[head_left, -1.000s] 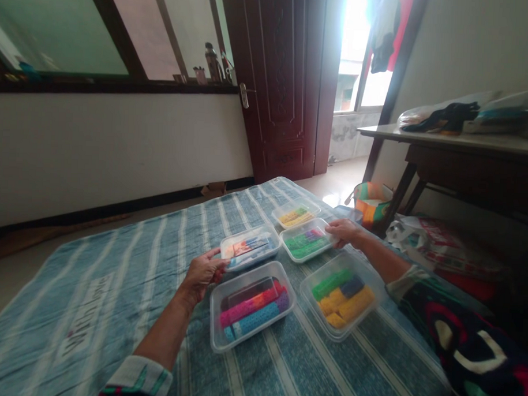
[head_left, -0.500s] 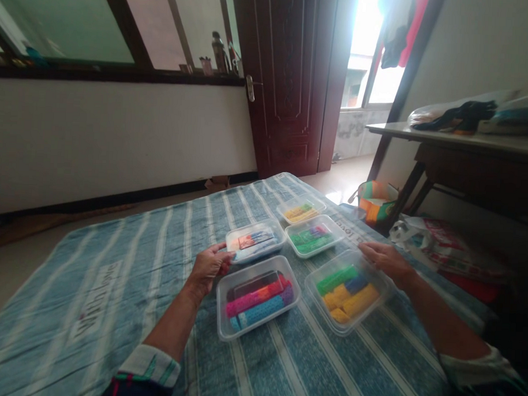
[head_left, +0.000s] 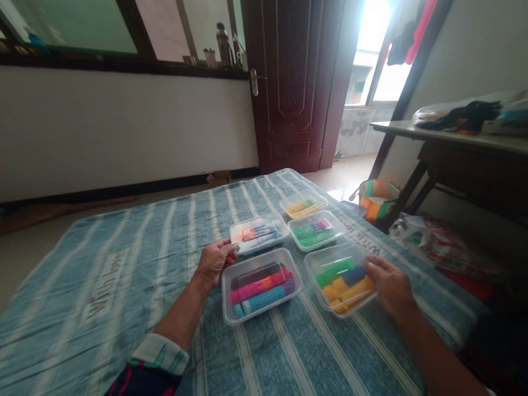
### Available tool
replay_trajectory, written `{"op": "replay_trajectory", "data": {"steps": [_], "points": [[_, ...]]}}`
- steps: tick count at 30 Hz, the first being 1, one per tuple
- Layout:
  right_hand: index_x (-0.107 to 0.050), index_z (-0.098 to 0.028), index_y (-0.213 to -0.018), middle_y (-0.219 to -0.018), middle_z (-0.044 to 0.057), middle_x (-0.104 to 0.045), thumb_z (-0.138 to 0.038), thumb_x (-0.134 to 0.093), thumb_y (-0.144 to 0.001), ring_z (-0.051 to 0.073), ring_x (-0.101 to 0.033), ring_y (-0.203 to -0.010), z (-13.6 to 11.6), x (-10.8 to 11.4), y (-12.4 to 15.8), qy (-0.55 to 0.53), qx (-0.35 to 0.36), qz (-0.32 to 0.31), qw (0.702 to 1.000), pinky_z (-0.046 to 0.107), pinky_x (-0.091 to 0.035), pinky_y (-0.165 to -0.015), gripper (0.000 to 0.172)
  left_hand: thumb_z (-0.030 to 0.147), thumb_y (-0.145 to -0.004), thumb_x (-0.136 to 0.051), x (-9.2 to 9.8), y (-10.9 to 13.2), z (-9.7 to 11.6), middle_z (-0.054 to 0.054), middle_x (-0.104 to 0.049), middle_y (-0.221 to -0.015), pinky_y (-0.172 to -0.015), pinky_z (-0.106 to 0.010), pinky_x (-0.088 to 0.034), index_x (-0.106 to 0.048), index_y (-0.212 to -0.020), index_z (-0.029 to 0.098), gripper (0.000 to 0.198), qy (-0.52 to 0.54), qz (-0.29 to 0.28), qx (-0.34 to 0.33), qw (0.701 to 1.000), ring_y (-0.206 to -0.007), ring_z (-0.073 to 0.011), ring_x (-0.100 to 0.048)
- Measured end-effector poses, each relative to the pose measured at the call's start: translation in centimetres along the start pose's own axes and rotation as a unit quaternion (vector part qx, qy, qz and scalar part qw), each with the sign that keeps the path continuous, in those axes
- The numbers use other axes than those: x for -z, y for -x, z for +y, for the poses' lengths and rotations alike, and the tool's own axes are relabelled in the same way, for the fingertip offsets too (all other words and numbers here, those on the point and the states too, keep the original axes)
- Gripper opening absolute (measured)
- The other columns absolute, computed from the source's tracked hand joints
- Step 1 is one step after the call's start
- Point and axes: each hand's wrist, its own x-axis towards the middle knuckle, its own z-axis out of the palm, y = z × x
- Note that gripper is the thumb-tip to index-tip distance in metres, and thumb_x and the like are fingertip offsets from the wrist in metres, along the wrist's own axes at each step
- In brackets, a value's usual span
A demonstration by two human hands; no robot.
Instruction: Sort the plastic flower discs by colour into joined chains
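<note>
Two tubs in hand on the striped blanket. Right hand clamps the right rim of the yellow-green tub, which lies to its left. Left hand, curled, touches the pink-blue tub at its far-left corner; can't tell if it grips.

A dark wooden door is seen, with a bottle set left of it and a table placed right of it.
</note>
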Motion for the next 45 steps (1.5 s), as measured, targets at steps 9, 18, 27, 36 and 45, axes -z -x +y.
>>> {"op": "replay_trajectory", "data": {"steps": [9,18,27,36,45], "points": [[-0.068,-0.02,-0.085,-0.094,0.01,-0.073,-0.037,-0.071,-0.064,0.025,-0.069,-0.091,-0.2,-1.5,-0.5,-0.051,0.048,0.017,0.997,0.034,-0.059,-0.081,0.027,0.013,-0.07,-0.069,0.4,1.2,-0.3,0.002,-0.059,-0.047,-0.036,-0.012,-0.037,-0.061,-0.1,0.007,0.031,0.022,-0.006,-0.009,1.0,-0.034,-0.0056,-0.047],[-0.072,-0.016,-0.082,-0.069,0.001,-0.07,-0.027,-0.08,-0.054,0.016,-0.064,-0.064,-0.5,-3.2,-1.0,-0.095,-0.013,0.015,0.995,0.026,-0.054,-0.061,0.031,0.016,-0.065,-0.072,0.6,3.1,-0.3,0.003,-0.061,-0.051,-0.042,-0.013,-0.043,-0.064,-0.091,0.011,0.027,0.057,0.022,0.001,0.998,-0.041,-0.0069,-0.053],[-0.072,-0.012,-0.087,-0.074,0.002,-0.072,-0.024,-0.083,-0.049,0.015,-0.065,-0.065,-1.3,-3.9,-1.6,-0.104,-0.014,-0.039,0.994,0.026,-0.054,-0.062,0.041,0.02,-0.063,-0.072,1.8,4.5,-1.2,-0.002,-0.068,-0.06,-0.046,-0.018,-0.049,-0.065,-0.093,0.012,0.032,0.012,0.057,-0.007,0.998,-0.051,-0.0127,-0.063],[-0.07,-0.014,-0.073,-0.075,0.005,-0.072,-0.022,-0.081,-0.053,0.019,-0.068,-0.072,-1.9,-2.6,-3.4,-0.146,-0.037,-0.056,0.987,0.029,-0.058,-0.061,0.024,0.027,-0.058,-0.076,2.3,5.8,-2.2,-0.002,-0.069,-0.065,-0.047,-0.019,-0.048,-0.067,-0.095,0.013,0.04,-0.011,0.076,-0.033,0.997,-0.059,-0.015,-0.066],[-0.069,-0.015,-0.063,-0.064,0.004,-0.069,-0.014,-0.078,-0.053,0.017,-0.065,-0.061,-2.5,-1.5,-3.8,-0.084,-0.061,-0.046,0.994,0.027,-0.057,-0.055,0.014,0.026,-0.056,-0.076,2.3,7.1,-2.1,0.0,-0.066,-0.063,-0.043,-0.018,-0.046,-0.067,-0.085,0.013,0.032,-0.013,0.092,-0.025,0.995,-0.053,-0.0126,-0.061]]}}
